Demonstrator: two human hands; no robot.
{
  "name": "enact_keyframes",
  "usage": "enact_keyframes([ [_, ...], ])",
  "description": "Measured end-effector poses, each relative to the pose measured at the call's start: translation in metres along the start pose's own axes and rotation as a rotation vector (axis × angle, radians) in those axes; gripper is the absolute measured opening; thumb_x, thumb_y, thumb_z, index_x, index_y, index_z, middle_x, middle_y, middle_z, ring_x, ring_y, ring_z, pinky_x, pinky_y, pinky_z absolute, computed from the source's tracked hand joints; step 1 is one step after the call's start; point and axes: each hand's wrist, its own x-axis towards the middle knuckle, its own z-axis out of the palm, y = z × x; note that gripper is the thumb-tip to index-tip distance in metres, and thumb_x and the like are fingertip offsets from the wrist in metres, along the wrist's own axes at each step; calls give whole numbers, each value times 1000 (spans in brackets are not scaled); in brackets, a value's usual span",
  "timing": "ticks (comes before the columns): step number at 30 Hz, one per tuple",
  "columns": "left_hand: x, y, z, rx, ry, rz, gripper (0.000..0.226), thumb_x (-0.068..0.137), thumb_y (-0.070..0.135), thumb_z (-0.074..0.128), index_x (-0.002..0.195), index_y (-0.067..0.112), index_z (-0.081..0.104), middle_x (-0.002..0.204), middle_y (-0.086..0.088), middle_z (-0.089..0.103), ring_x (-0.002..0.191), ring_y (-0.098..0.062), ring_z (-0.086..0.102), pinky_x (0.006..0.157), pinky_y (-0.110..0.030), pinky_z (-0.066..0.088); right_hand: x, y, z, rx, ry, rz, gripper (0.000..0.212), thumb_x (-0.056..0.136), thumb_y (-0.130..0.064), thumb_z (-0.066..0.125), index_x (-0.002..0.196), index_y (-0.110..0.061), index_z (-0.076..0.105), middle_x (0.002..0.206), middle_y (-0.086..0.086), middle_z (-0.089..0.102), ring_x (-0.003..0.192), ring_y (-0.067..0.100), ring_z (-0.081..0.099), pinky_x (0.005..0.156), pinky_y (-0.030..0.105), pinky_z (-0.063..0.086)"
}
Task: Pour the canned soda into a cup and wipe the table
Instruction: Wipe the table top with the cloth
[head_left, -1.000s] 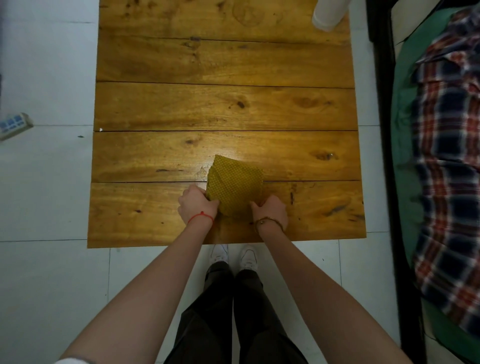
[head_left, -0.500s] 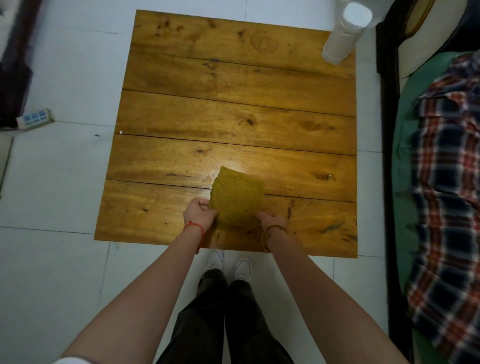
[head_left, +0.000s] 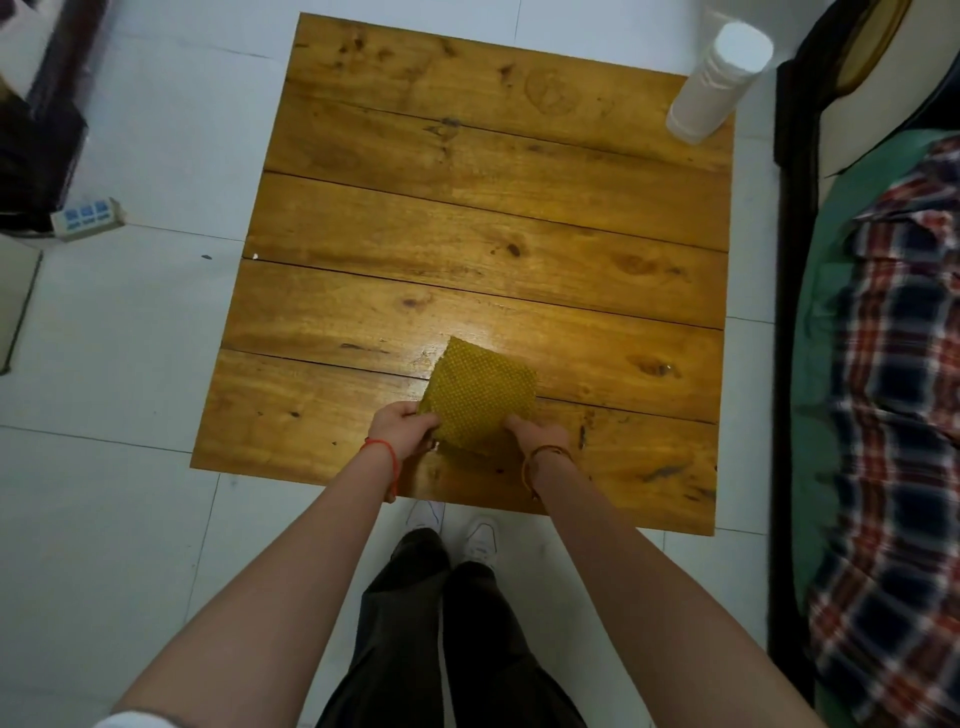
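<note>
A folded yellow cloth (head_left: 480, 397) with a dotted weave lies on the wooden plank table (head_left: 467, 228), near its front edge. My left hand (head_left: 402, 428) pinches the cloth's near left corner. My right hand (head_left: 535, 436) holds the near right edge with its fingers on the fabric. A tall white cup (head_left: 719, 80) stands at the table's far right corner. No soda can is in view.
A bed with a green sheet and a plaid shirt (head_left: 893, 405) runs along the right side, behind a dark frame (head_left: 784, 312). A power strip (head_left: 88, 218) lies on the white tiled floor at left, beside dark furniture (head_left: 36, 150). My feet stand under the table's front edge.
The view has tilted up, so the far table edge and the whole white cup now show. Both hands stay at the cloth's near corners with little movement.
</note>
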Motion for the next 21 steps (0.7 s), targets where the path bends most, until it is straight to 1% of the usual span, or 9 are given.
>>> enact_keyframes([
  [2, -1, 4, -3, -30, -47, -18, 10, 89, 6, 65, 96, 4, 59, 88, -16, 60, 64, -19, 55, 52, -20, 53, -1, 0, -2, 34, -37, -3, 49, 82, -37, 66, 121, -7, 61, 120, 12, 61, 99, 26, 56, 77, 33, 43],
  [4, -2, 11, -5, -60, -84, -31, 7, 89, 4, 64, 90, 4, 57, 83, -15, 59, 61, -17, 52, 43, -15, 48, -2, -4, -4, 123, -87, 51, 34, 80, -34, 69, 102, -8, 63, 110, 12, 62, 84, 24, 56, 69, 33, 44],
  [6, -2, 20, -9, -109, -105, -43, 13, 89, 3, 64, 79, 6, 57, 79, -10, 59, 62, -15, 51, 43, -13, 47, -5, -13, -3, 279, -181, 140, 22, 78, -25, 70, 87, -8, 60, 99, 13, 64, 76, 24, 56, 62, 33, 49],
  [9, 1, 36, -20, -182, -151, -79, 13, 89, 2, 64, 79, 9, 59, 77, -7, 58, 62, -12, 50, 45, -12, 47, -10, -31, 4, 475, -294, 171, 8, 88, -11, 59, 84, -9, 53, 77, 9, 54, 62, 22, 52, 54, 34, 47],
  [12, 13, 58, -35, -261, -198, -106, 16, 88, 2, 65, 80, 12, 56, 77, -5, 56, 62, -10, 47, 47, -13, 46, -12, -60, 16, 574, -287, 104, 6, 88, -7, 56, 85, -10, 52, 83, 9, 54, 70, 24, 55, 57, 34, 48],
  [14, 24, 77, -49, -296, -205, -112, 16, 86, 2, 67, 89, 13, 56, 83, -5, 58, 66, -10, 47, 48, -13, 46, -12, -84, 29, 604, -291, 50, 7, 88, -5, 53, 83, -10, 53, 87, 9, 54, 76, 26, 55, 63, 36, 48],
  [16, 33, 104, -64, -301, -207, -96, 24, 84, 3, 70, 103, 13, 58, 90, -6, 60, 71, -10, 49, 47, -13, 46, -12, -111, 45, 620, -288, 12, 4, 86, -6, 53, 88, -10, 53, 86, 8, 54, 76, 25, 55, 60, 33, 47],
  [18, 42, 133, -80, -301, -217, -70, 19, 83, 3, 71, 96, 13, 62, 88, -4, 61, 70, -9, 50, 46, -13, 44, -13, -142, 61, 644, -293, -30, 11, 85, -6, 53, 95, -10, 52, 86, 9, 55, 74, 25, 57, 56, 31, 47],
  [21, 57, 183, -109, -323, -210, -11, 17, 87, 0, 66, 86, 16, 60, 80, 0, 61, 70, -8, 51, 55, -17, 42, -8, -195, 87, 650, -282, -100, 10, 85, -4, 52, 87, -14, 52, 82, 6, 57, 72, 23, 57, 53, 28, 46],
])
